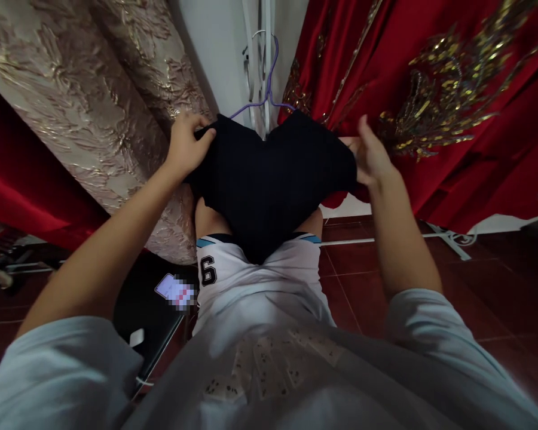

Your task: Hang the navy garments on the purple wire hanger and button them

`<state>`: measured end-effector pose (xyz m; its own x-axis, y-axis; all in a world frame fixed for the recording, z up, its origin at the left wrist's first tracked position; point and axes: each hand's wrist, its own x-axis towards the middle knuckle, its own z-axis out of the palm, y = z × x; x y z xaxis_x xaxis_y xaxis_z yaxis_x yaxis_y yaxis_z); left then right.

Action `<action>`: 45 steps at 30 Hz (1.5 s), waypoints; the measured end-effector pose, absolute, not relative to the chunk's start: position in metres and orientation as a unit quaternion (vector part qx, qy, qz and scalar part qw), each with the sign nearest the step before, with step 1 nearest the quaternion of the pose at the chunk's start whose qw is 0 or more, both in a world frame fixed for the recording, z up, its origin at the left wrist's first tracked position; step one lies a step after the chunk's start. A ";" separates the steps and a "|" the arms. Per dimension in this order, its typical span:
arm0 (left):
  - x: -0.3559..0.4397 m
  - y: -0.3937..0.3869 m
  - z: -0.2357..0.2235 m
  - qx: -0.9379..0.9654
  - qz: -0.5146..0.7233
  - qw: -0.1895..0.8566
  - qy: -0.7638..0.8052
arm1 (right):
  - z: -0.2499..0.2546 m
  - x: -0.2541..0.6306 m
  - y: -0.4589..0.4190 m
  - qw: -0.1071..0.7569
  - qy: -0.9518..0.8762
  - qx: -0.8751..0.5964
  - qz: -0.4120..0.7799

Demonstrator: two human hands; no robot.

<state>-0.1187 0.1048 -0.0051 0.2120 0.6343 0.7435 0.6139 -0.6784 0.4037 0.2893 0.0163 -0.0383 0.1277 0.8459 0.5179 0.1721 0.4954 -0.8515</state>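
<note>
A dark navy or black shirt (269, 185) hangs on a purple hanger (269, 92), spread out in front of my lap. Its neckline dips to a V, and its lower part falls between my knees. At the shirt's left shoulder my left hand (189, 143) is closed, thumb on top of the cloth and fingers curled around it. My right hand (371, 156) is at the right edge, its fingers against the cloth and partly hidden by it. The right thumb points up, away from the fabric.
The hanger's hook meets white metal poles (262, 60) by the wall. Shiny beige textured cloth (125, 119) hangs at left, red cloth (466, 173) with gold sequins at right. A lit phone (174, 289) and a small white case (137, 338) lie on a black surface (134, 304).
</note>
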 end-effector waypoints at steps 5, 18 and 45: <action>-0.078 0.082 0.003 0.783 0.523 -0.017 0.336 | -0.014 0.296 -0.008 0.596 -0.627 -0.313 0.392; -0.052 -0.026 0.021 0.755 0.482 0.337 0.290 | -0.012 0.214 -0.099 0.630 -0.651 -0.277 0.322; -0.092 -0.007 -0.015 0.811 0.471 -0.197 0.285 | -0.007 0.252 0.080 0.729 -0.506 -0.320 0.333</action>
